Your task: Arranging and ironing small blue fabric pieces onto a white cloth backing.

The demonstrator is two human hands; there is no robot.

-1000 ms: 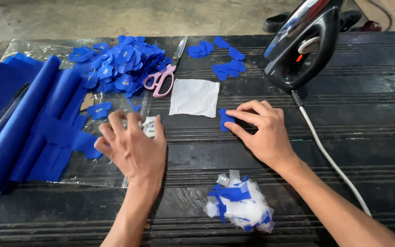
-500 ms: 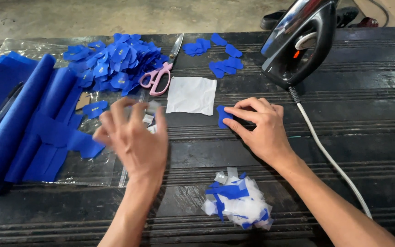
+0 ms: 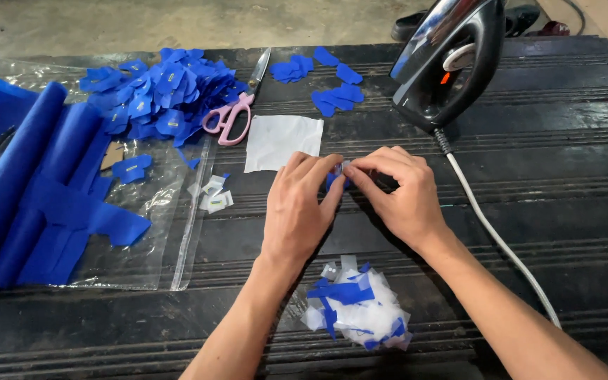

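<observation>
My left hand (image 3: 300, 207) and my right hand (image 3: 399, 193) meet over the dark ridged table (image 3: 543, 190), fingertips pinched together on a small blue fabric piece (image 3: 333, 181) that shows only in part between them. A white square of cloth (image 3: 283, 142) lies just beyond my left hand. Small white tags (image 3: 212, 195) sit to its left by the plastic bag's edge. Near me lies a heap of blue and white scraps (image 3: 357, 309).
A black iron (image 3: 452, 60) stands upright at the back right, its white cord (image 3: 501, 246) trailing past my right arm. Pink-handled scissors (image 3: 237, 105) lie beside a pile of blue cut pieces (image 3: 163, 91). Blue fabric rolls (image 3: 29, 190) rest on a clear plastic bag (image 3: 156, 232). More blue pieces (image 3: 336, 95) lie at the back.
My left hand has left the white tags and moved right to join my right hand at the blue piece. The right hand has stayed in place.
</observation>
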